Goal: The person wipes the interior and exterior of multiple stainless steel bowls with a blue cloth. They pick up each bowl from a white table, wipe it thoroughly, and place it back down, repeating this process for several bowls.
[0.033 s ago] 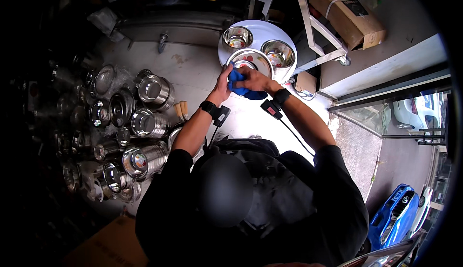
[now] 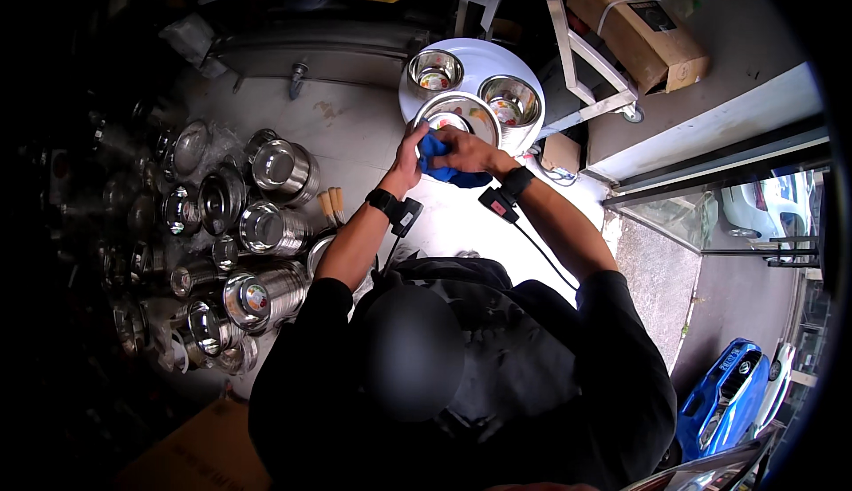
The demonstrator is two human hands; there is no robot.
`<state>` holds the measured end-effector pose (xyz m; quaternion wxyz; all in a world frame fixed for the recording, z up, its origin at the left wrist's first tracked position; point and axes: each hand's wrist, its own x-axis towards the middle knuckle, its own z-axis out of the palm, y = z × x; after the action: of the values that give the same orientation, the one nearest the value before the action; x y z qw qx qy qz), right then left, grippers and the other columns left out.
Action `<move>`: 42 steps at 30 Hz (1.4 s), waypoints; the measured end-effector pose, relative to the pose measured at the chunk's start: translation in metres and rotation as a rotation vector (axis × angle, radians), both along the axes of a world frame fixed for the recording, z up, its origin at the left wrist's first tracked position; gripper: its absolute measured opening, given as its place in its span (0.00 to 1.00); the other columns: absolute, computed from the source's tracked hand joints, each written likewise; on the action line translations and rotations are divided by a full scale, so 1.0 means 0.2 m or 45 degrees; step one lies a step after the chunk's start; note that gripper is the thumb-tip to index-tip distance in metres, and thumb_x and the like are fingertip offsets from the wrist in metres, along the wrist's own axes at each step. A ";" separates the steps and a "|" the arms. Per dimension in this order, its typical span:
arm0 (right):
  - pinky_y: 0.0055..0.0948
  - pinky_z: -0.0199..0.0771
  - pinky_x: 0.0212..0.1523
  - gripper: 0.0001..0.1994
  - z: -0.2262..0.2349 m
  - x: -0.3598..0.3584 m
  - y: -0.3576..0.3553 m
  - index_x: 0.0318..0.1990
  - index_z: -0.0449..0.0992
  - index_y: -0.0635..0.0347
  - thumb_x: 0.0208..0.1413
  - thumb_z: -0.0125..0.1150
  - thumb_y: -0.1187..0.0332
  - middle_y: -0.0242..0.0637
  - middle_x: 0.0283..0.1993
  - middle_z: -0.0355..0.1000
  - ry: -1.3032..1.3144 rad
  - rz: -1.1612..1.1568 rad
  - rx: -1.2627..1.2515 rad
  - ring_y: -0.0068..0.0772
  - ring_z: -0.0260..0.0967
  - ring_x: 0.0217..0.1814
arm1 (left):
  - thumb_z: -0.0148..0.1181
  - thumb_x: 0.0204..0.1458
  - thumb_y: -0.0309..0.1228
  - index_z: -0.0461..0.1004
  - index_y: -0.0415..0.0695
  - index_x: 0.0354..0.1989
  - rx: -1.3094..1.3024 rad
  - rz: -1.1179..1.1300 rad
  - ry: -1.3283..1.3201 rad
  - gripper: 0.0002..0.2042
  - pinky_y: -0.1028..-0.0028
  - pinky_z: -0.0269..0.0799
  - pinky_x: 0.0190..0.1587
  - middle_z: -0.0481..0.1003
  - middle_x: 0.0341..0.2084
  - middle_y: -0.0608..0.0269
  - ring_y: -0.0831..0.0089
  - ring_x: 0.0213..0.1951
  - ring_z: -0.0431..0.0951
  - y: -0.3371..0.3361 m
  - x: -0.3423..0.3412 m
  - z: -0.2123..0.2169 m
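A shiny steel bowl (image 2: 482, 118) with a coloured pattern inside is held tilted at the near edge of a round white stool-like top (image 2: 484, 54). On the bowl's left rim, my left hand (image 2: 406, 164) is closed, its thumb side against the metal. My right hand (image 2: 470, 152) grips a bunched blue cloth (image 2: 460, 177) at the bowl's near side; its fingertips are partly hidden. Some of the cloth also lies between both hands. Two more steel bowls rest on the white top, one at the far left (image 2: 435, 71) and another at the right (image 2: 510, 101).
Many stacked steel bowls and pots (image 2: 266, 291) cover the floor to my left, near several wooden handles (image 2: 331, 204). A wheeled metal frame (image 2: 590, 74) and a cardboard box (image 2: 639, 30) stand at the far right. Glass panels (image 2: 657, 198) line the right side.
The bowl has turned or tilted slightly, so its coloured pattern shows differently inside. Both hands stay in nearly the same place, still on the bowl and cloth.
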<state>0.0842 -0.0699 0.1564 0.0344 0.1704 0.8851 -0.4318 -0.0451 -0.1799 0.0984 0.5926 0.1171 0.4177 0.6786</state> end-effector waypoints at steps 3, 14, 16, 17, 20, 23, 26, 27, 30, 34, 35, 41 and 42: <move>0.43 0.70 0.60 0.30 0.03 0.02 -0.02 0.57 0.77 0.51 0.45 0.69 0.51 0.49 0.56 0.68 -0.114 0.176 0.191 0.52 0.70 0.60 | 0.53 0.63 0.42 0.66 0.43 0.64 0.109 0.108 0.216 0.24 0.65 0.72 0.60 0.74 0.57 0.54 0.63 0.57 0.76 0.01 0.00 0.01; 0.57 0.70 0.41 0.14 -0.22 0.28 -0.01 0.46 0.83 0.55 0.54 0.58 0.65 0.42 0.58 0.66 -0.400 0.162 1.741 0.54 0.63 0.56 | 0.68 0.52 0.40 0.64 0.43 0.69 -0.243 0.101 1.215 0.36 0.71 0.66 0.63 0.73 0.60 0.54 0.65 0.60 0.72 -0.04 0.00 -0.04; 0.53 0.68 0.49 0.24 -0.17 0.31 0.04 0.62 0.72 0.45 0.57 0.57 0.64 0.42 0.70 0.56 -0.116 0.216 1.680 0.52 0.59 0.62 | 0.68 0.52 0.42 0.63 0.44 0.70 -0.262 0.129 1.147 0.37 0.70 0.66 0.63 0.72 0.61 0.54 0.65 0.61 0.72 -0.03 -0.02 -0.06; 0.52 0.68 0.51 0.25 -0.15 0.31 0.04 0.64 0.70 0.41 0.57 0.57 0.64 0.41 0.72 0.54 -0.037 0.282 1.735 0.52 0.58 0.64 | 0.67 0.52 0.43 0.61 0.44 0.71 -0.253 0.139 1.038 0.38 0.70 0.66 0.63 0.71 0.62 0.54 0.65 0.62 0.71 -0.01 -0.02 -0.06; 0.51 0.67 0.54 0.27 -0.16 0.25 0.05 0.68 0.67 0.36 0.59 0.56 0.64 0.37 0.74 0.51 0.044 0.374 1.864 0.51 0.56 0.66 | 0.67 0.50 0.44 0.61 0.42 0.70 -0.250 0.128 0.855 0.39 0.69 0.67 0.62 0.71 0.62 0.53 0.62 0.61 0.72 0.00 0.02 -0.08; 0.51 0.66 0.55 0.27 -0.19 0.20 0.10 0.68 0.67 0.37 0.60 0.57 0.65 0.36 0.74 0.51 -0.090 0.380 1.970 0.49 0.55 0.66 | 0.63 0.53 0.40 0.61 0.49 0.70 -0.250 0.079 0.640 0.35 0.67 0.76 0.52 0.71 0.60 0.56 0.62 0.57 0.75 0.02 0.02 -0.08; 0.51 0.67 0.54 0.25 -0.21 0.20 0.08 0.65 0.71 0.40 0.58 0.58 0.66 0.34 0.73 0.54 -0.229 0.263 1.740 0.48 0.58 0.66 | 0.63 0.51 0.36 0.62 0.48 0.69 -0.187 0.239 0.849 0.34 0.68 0.76 0.51 0.72 0.58 0.57 0.63 0.54 0.76 0.03 0.01 -0.10; 0.53 0.68 0.55 0.25 -0.21 0.19 0.06 0.64 0.73 0.38 0.57 0.58 0.66 0.34 0.73 0.55 -0.276 0.234 1.580 0.47 0.58 0.66 | 0.68 0.44 0.39 0.67 0.48 0.67 -0.211 0.325 0.853 0.37 0.67 0.70 0.57 0.76 0.54 0.52 0.61 0.56 0.75 0.04 0.00 -0.12; 0.53 0.68 0.60 0.29 -0.18 0.16 0.01 0.64 0.73 0.38 0.52 0.64 0.64 0.36 0.72 0.56 -0.417 0.213 1.098 0.49 0.58 0.69 | 0.69 0.43 0.40 0.68 0.51 0.66 -0.255 0.433 1.090 0.37 0.66 0.71 0.56 0.77 0.53 0.51 0.59 0.54 0.77 0.03 -0.03 -0.12; 0.46 0.68 0.65 0.30 -0.18 0.19 0.07 0.63 0.75 0.36 0.47 0.66 0.61 0.38 0.69 0.62 -0.237 0.256 0.597 0.50 0.64 0.66 | 0.68 0.47 0.37 0.68 0.46 0.66 -0.136 0.589 0.919 0.34 0.67 0.71 0.58 0.76 0.53 0.52 0.62 0.55 0.76 -0.02 -0.07 -0.19; 0.41 0.68 0.66 0.32 -0.23 0.22 0.12 0.62 0.76 0.41 0.43 0.70 0.59 0.40 0.67 0.64 -0.153 0.221 0.501 0.51 0.67 0.64 | 0.67 0.49 0.35 0.66 0.44 0.66 -0.039 0.620 0.792 0.33 0.68 0.71 0.58 0.75 0.55 0.53 0.62 0.57 0.75 -0.02 -0.10 -0.19; 0.32 0.72 0.58 0.24 -0.28 0.31 0.25 0.62 0.74 0.56 0.55 0.62 0.68 0.36 0.53 0.76 0.152 -0.594 -0.603 0.32 0.73 0.54 | 0.52 0.60 0.49 0.52 0.58 0.69 -0.112 0.479 0.125 0.30 0.49 0.77 0.52 0.66 0.64 0.58 0.57 0.60 0.73 -0.10 -0.22 -0.17; 0.31 0.73 0.57 0.22 -0.28 0.29 0.22 0.61 0.73 0.58 0.58 0.61 0.68 0.34 0.50 0.77 0.269 -0.871 -0.781 0.29 0.74 0.52 | 0.52 0.60 0.50 0.47 0.63 0.71 -0.037 0.400 -0.008 0.33 0.48 0.78 0.51 0.65 0.63 0.59 0.57 0.61 0.73 -0.10 -0.24 -0.19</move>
<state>0.1428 -0.0252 0.1007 -0.1514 0.3893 0.6083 -0.6749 -0.0923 -0.2000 0.0607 0.4820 0.0396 0.4388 0.7573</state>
